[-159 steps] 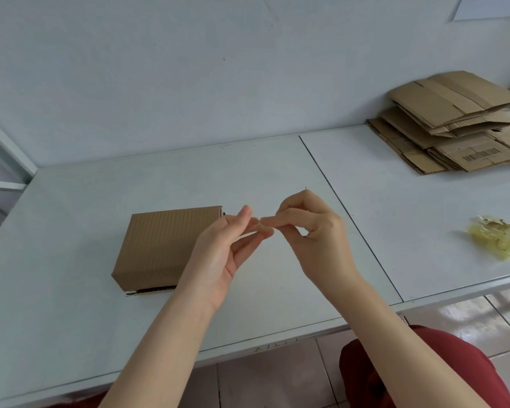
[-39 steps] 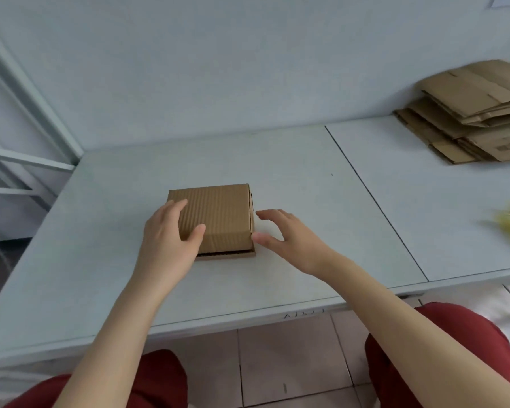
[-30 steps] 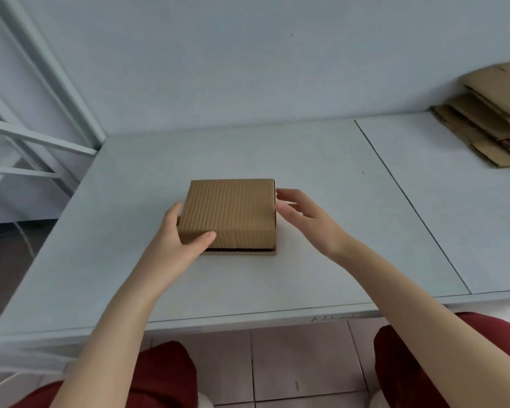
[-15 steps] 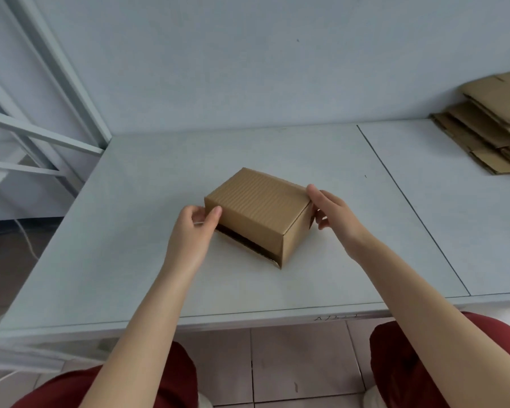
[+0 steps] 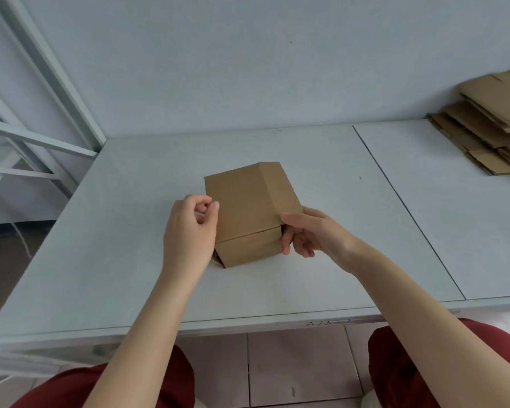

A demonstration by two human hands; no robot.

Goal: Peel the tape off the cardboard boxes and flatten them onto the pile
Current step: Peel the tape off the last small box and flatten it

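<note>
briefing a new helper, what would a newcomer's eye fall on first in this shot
First, a brown cardboard box tipped up on end in the middle of the pale table, with the right hand gripping its right side and the left hand curled at its left edge. Next, the pile of flattened cardboard at the table's far right edge.

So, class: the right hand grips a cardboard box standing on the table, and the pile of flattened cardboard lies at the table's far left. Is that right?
No. The pile of flattened cardboard lies at the table's far right, as the head view shows. The rest holds: the right hand grips the cardboard box standing on the table.
</note>
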